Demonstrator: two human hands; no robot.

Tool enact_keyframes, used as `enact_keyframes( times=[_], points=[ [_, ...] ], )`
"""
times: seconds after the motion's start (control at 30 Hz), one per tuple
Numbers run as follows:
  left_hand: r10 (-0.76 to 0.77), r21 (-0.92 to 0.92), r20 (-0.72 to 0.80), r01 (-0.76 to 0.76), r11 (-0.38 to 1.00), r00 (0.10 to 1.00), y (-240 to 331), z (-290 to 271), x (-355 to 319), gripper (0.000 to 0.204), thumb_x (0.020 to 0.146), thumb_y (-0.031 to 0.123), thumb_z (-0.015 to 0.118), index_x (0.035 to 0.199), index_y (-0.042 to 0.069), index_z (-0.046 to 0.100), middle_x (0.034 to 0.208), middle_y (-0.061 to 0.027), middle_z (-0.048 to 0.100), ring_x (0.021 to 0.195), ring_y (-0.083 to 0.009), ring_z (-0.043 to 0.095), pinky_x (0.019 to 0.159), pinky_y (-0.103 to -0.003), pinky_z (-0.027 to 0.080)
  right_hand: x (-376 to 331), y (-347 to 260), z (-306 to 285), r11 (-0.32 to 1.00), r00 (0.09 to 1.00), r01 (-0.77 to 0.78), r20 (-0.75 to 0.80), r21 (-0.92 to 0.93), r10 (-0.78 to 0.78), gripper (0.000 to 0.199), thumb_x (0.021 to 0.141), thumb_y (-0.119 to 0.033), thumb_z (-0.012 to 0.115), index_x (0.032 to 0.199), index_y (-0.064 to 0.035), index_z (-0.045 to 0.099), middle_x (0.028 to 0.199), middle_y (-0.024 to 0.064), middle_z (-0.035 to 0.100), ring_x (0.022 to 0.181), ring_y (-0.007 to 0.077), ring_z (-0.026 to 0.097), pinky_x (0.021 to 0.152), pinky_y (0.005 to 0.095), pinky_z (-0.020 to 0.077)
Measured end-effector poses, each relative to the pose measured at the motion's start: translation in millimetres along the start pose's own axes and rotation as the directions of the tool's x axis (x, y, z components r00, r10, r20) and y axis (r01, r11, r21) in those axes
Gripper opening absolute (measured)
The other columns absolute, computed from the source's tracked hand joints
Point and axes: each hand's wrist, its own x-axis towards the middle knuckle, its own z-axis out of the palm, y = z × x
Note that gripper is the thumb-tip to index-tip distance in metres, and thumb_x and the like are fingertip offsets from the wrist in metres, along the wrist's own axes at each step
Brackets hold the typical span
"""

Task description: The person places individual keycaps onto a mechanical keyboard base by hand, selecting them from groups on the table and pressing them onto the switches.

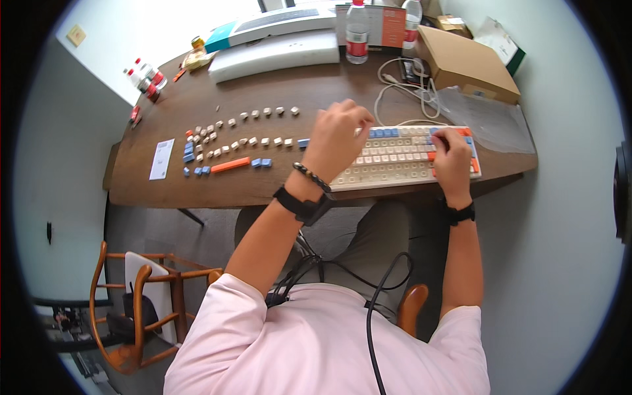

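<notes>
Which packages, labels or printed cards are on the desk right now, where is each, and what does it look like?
Plain brown cardboard box: far right corner, flat, closed.
Long white box with teal end: far edge, centre-left.
Clear plastic bottle with red label: far centre, upright.
Orange printed card: behind that bottle, upright.
White paper slip: near left, flat.

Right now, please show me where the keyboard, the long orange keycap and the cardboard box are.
keyboard (395, 158): head view, on its cream keys between the two hands.
long orange keycap (230, 164): head view, on its middle, among the loose keycaps.
cardboard box (464, 62): head view, on its closed top flap.
</notes>
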Motion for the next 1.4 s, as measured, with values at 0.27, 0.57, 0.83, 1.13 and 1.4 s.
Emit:
enact_keyframes(
  times=[0.27, 0.57, 0.83, 1.13, 1.4],
  points=[
    [0.116, -0.079, 0.032, -0.113, 0.99, 0.993, 40, 107, 16, 0.017, 0.106, 0.017, 0.079, 0.112, 0.001, 0.081, 0.111, -0.0179, 0.073, 0.111, -0.0415, 0.072, 0.1, -0.051, 0.059, 3, 1, -2, 0.997, 0.991, 0.069, 0.114, -0.025, -0.065, 0.006, 0.103, -0.003, 0.073, 0.103, 0.0029, 0.074, 0.102, 0.0239, 0.077, 0.102, 0.0475, 0.073, 0.09, 0.0548, 0.0572],
    [0.072, -0.092, 0.056, -0.066, 0.994, 0.996, 38, 119, 23, 0.015, 0.102, 0.011, 0.08, 0.108, -0.002, 0.08, 0.112, -0.0197, 0.072, 0.108, -0.0426, 0.073, 0.097, -0.052, 0.06, 2, -5, 14, 0.999, 0.995, 0.003, 0.099, -0.042, 0.002, 0.009, 0.103, -0.006, 0.074, 0.101, 0.0035, 0.074, 0.102, 0.0242, 0.077, 0.1, 0.0471, 0.074, 0.089, 0.0543, 0.0589],
    [0.029, -0.151, 0.007, -0.028, 0.988, 1.0, 37, 128, 26, 0.015, 0.104, 0.013, 0.082, 0.11, -0.001, 0.084, 0.106, -0.0195, 0.073, 0.097, -0.0414, 0.076, 0.087, -0.05, 0.061, 17, 3, 9, 0.999, 0.992, 0.012, 0.13, -0.045, -0.006, 0.012, 0.1, -0.006, 0.072, 0.097, 0.0036, 0.078, 0.096, 0.0266, 0.078, 0.099, 0.0491, 0.075, 0.088, 0.0556, 0.0588],
    [0.044, -0.146, -0.103, -0.059, 0.988, 0.994, 40, 139, 9, 0.014, 0.105, 0.01, 0.079, 0.11, -0.002, 0.075, 0.109, -0.0203, 0.069, 0.101, -0.0433, 0.071, 0.089, -0.053, 0.058, 13, 7, 21, 0.99, 0.995, -0.046, 0.098, 0.132, 0.034, 0.016, 0.101, -0.009, 0.075, 0.101, 0.0071, 0.078, 0.103, 0.0264, 0.079, 0.101, 0.0467, 0.077, 0.091, 0.0529, 0.0604],
    [0.079, -0.047, -0.109, -0.084, 0.995, 0.991, 44, 133, 4, 0.022, 0.102, 0.014, 0.079, 0.118, -0.001, 0.072, 0.118, -0.0201, 0.066, 0.114, -0.0436, 0.067, 0.096, -0.054, 0.054, 5, -7, 21, 0.972, 0.989, -0.142, -0.022, 0.189, 0.149, 0.01, 0.099, -0.005, 0.082, 0.106, 0.0025, 0.084, 0.101, 0.0195, 0.082, 0.094, 0.039, 0.079, 0.085, 0.0455, 0.0611]
  ],
)
